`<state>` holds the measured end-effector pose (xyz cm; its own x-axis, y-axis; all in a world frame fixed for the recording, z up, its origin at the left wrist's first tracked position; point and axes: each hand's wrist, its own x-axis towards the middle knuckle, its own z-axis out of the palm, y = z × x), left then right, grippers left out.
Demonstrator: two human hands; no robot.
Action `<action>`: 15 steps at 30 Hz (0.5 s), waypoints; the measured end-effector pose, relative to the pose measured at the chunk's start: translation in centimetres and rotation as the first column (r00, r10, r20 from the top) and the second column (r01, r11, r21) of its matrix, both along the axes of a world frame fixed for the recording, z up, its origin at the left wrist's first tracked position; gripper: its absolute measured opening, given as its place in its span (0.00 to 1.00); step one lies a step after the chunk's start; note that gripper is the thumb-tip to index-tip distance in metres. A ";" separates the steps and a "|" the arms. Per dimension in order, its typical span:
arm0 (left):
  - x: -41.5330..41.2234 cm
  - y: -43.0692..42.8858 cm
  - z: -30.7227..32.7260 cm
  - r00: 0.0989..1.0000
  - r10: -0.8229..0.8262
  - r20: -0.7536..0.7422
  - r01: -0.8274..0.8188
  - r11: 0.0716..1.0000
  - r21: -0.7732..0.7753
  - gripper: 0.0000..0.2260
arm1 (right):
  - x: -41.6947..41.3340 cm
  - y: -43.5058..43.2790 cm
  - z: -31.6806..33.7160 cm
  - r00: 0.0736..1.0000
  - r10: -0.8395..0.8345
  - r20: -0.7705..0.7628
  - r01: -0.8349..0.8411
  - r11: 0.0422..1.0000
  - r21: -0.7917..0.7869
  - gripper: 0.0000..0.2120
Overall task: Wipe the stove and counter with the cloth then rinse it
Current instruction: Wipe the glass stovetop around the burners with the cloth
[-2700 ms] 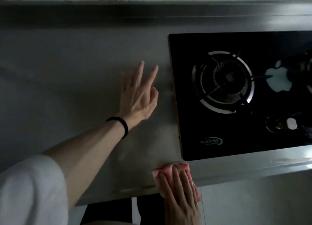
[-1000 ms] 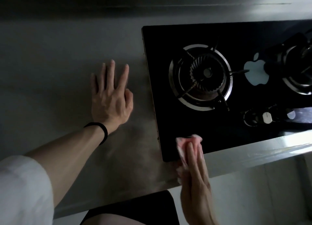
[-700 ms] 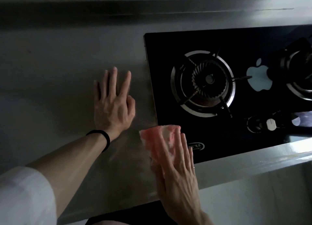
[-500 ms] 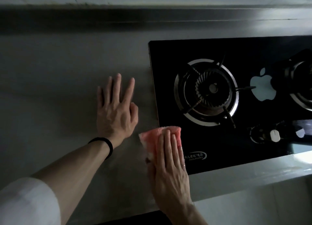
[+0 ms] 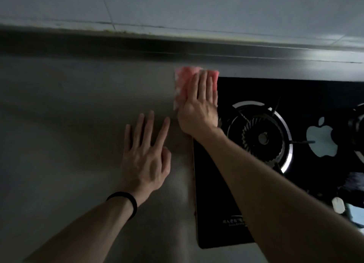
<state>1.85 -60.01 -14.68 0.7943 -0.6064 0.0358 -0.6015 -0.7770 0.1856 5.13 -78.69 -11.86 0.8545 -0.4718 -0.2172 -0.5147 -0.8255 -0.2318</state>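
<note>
My right hand [image 5: 199, 105] lies flat, fingers straight, pressing the pink cloth [image 5: 184, 76] onto the far left corner of the stove [image 5: 256, 89], half on the counter [image 5: 69, 124]. My left hand [image 5: 145, 162] rests spread on the counter nearby, holding nothing. The cloth looks soft, light, limp — best driven under a flat palm. Its long axis seems to run toward the wall [image 5: 177, 6] — dim light blurs its edges.

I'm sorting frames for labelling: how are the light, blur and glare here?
Head view: dim overall, the counter in grey shadow; the cloth under the right hand is smeared by motion blur, the left hand sharper; glare lights the burner ring and the back ledge at upper right; the wide lens bends the ledge.
</note>
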 end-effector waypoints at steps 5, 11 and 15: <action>0.1 -0.1 -0.3 1.000 -0.001 -0.016 0.001 1.000 0.002 0.33 | 1.8 -0.7 -0.5 0.997 -0.077 0.008 0.077 0.997 0.002 0.33; 0.1 0.1 -0.5 1.000 -0.007 0.004 0.007 1.000 0.024 0.32 | -6.8 4.4 -0.9 0.991 -0.089 0.105 0.093 0.995 -0.042 0.33; 0.1 -0.2 -0.2 1.000 0.008 -0.029 -0.009 1.000 -0.006 0.32 | -14.6 9.7 -1.9 0.971 -0.159 0.180 0.173 0.983 -0.062 0.34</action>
